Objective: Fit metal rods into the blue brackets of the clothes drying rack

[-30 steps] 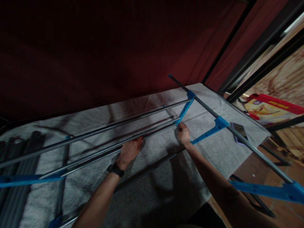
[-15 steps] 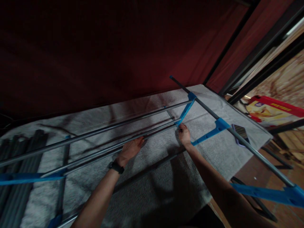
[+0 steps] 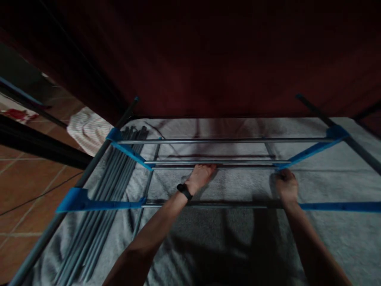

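Note:
A frame of grey metal tubes and blue plastic connectors stands over a grey cloth. My left hand, with a dark band at the wrist, is closed on a thin cross tube near its middle. Just behind runs a second cross tube, close and parallel. My right hand is closed at the lower end of the right blue connector, where the cross tubes meet it; its fingertips are partly hidden. At the other end, the tubes reach the left blue connector.
A bundle of loose grey tubes lies on the grey cloth at left. Side poles slant up on both sides. Dark red fabric hangs behind. A striped cloth lies by the tiled floor.
My view has swung left, bringing the frame's left end and the tube bundle into sight. Both hands keep nearly the same places on the frame.

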The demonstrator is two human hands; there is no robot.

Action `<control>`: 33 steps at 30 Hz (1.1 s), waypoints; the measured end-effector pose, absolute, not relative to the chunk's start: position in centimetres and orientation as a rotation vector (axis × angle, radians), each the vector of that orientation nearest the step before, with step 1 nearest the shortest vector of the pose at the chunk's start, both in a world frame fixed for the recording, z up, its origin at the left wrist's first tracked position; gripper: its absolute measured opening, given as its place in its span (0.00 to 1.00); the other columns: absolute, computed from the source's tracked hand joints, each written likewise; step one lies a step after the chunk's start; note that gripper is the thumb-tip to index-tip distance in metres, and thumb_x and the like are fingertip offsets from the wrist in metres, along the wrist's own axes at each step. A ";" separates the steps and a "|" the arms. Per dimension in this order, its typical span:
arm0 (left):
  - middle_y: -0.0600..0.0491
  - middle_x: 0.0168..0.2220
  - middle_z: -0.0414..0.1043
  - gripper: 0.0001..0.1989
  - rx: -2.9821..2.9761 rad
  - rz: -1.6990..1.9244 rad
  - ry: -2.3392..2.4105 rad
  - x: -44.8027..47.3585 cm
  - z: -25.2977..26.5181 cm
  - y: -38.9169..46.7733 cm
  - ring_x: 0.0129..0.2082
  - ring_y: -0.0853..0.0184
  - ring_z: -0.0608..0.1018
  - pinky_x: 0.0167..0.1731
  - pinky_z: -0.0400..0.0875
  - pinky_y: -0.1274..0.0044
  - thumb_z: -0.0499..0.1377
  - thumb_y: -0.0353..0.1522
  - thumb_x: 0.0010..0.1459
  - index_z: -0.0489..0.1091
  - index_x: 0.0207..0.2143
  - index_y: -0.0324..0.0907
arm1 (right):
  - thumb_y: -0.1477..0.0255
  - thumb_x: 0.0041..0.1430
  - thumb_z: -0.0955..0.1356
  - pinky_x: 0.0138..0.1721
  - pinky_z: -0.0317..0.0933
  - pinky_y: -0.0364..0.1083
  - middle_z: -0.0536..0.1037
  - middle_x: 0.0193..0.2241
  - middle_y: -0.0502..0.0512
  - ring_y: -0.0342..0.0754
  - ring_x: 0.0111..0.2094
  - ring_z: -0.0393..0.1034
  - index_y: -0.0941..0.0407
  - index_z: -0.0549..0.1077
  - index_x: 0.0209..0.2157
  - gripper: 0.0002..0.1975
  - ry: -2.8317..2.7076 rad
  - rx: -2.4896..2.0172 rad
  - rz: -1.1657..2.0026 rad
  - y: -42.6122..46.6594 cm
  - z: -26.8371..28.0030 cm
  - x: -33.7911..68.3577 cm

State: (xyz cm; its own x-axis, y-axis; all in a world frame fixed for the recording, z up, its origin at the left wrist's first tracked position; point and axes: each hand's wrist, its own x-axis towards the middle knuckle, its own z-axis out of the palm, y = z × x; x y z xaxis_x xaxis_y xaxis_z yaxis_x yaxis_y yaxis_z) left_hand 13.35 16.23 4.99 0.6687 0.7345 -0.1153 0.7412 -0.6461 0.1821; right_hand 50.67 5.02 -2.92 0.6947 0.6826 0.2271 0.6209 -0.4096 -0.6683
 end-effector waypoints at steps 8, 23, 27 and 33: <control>0.46 0.44 0.83 0.14 2.576 0.046 1.384 9.4 4.8 16.4 0.43 0.59 0.83 0.48 0.73 0.70 0.53 0.32 0.73 0.76 0.55 0.45 | 0.66 0.66 0.61 0.54 0.66 0.64 0.78 0.45 0.70 0.65 0.50 0.71 0.58 0.73 0.50 0.17 -1.519 -2.010 -0.222 4.0 -0.4 45.0; 0.50 0.39 0.74 0.05 1.841 1.244 1.923 2.9 3.2 12.3 0.44 0.59 0.77 0.52 0.73 0.64 0.58 0.27 0.61 0.72 0.38 0.46 | 0.68 0.75 0.61 0.51 0.66 0.54 0.84 0.50 0.63 0.58 0.46 0.78 0.56 0.79 0.54 0.17 -2.371 -1.719 -0.109 11.0 -0.2 38.1; 0.50 0.42 0.68 0.12 1.475 1.509 2.195 -1.3 1.9 13.3 0.49 0.57 0.74 0.59 0.69 0.58 0.58 0.25 0.55 0.65 0.41 0.45 | 0.65 0.76 0.61 0.48 0.65 0.53 0.85 0.45 0.63 0.57 0.43 0.79 0.55 0.78 0.55 0.18 -2.399 -1.744 -0.156 11.2 0.1 37.9; 0.54 0.36 0.71 0.17 1.097 1.583 2.064 -3.6 1.4 17.5 0.42 0.63 0.76 0.55 0.72 0.69 0.57 0.21 0.46 0.67 0.39 0.45 | 0.64 0.77 0.61 0.42 0.61 0.50 0.84 0.37 0.59 0.55 0.38 0.77 0.54 0.79 0.44 0.16 -2.513 -1.689 -0.178 11.3 0.9 37.5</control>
